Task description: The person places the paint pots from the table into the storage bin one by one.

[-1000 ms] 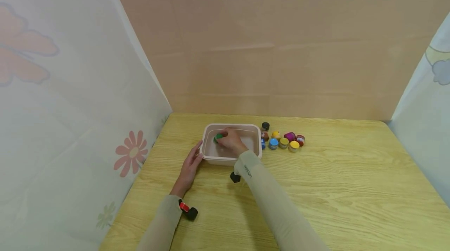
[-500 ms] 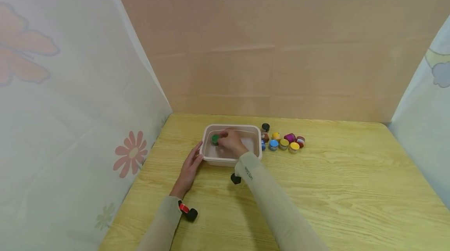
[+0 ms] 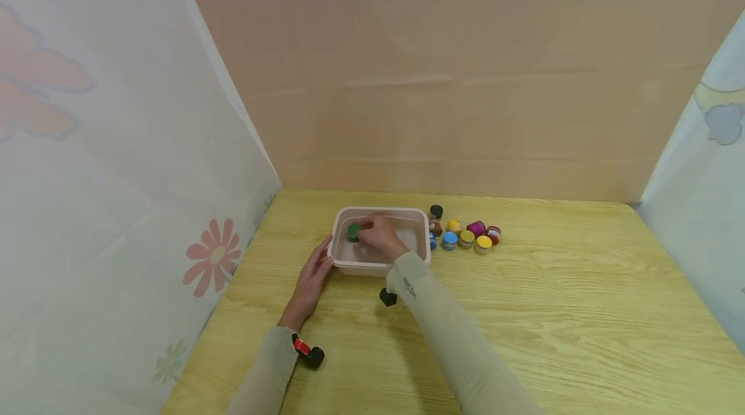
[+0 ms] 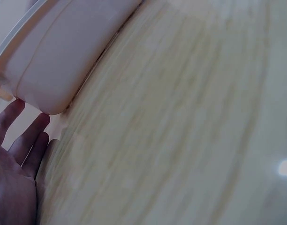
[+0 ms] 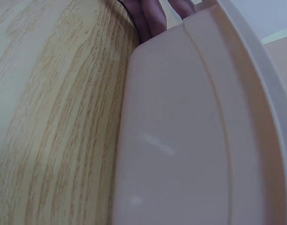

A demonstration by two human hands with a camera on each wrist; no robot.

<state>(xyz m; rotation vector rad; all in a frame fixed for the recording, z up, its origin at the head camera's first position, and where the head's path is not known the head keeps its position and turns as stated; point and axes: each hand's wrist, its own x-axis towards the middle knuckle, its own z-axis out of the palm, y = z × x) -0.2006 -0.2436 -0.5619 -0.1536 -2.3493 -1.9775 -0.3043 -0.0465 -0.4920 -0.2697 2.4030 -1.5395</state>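
A green-lidded jar (image 3: 353, 232) stands inside the pale pink basin (image 3: 381, 267), towards its left end. My right hand (image 3: 381, 234) is inside the basin just right of the jar, its fingertips close beside the lid; contact is hard to tell. My left hand (image 3: 310, 282) lies along the basin's left end with fingers extended against the wall. In the left wrist view, fingertips of the left hand (image 4: 17, 164) touch the basin's outer corner (image 4: 54, 61). The right wrist view shows the basin's outer wall (image 5: 176, 136) with left-hand fingers (image 5: 148, 18) behind it; the right hand is hidden there.
Right of the basin stand or lie several small jars, among them black (image 3: 436, 211), light blue (image 3: 449, 240), purple (image 3: 476, 228), yellow (image 3: 484, 244) and red (image 3: 493, 234). The wooden table (image 3: 559, 298) meets a brown backdrop behind and a flowered sheet at each side.
The green jar has moved left from the right hand's fingers, which held it a second ago; its lid is now more fully visible. My left hand keeps its place at the basin.
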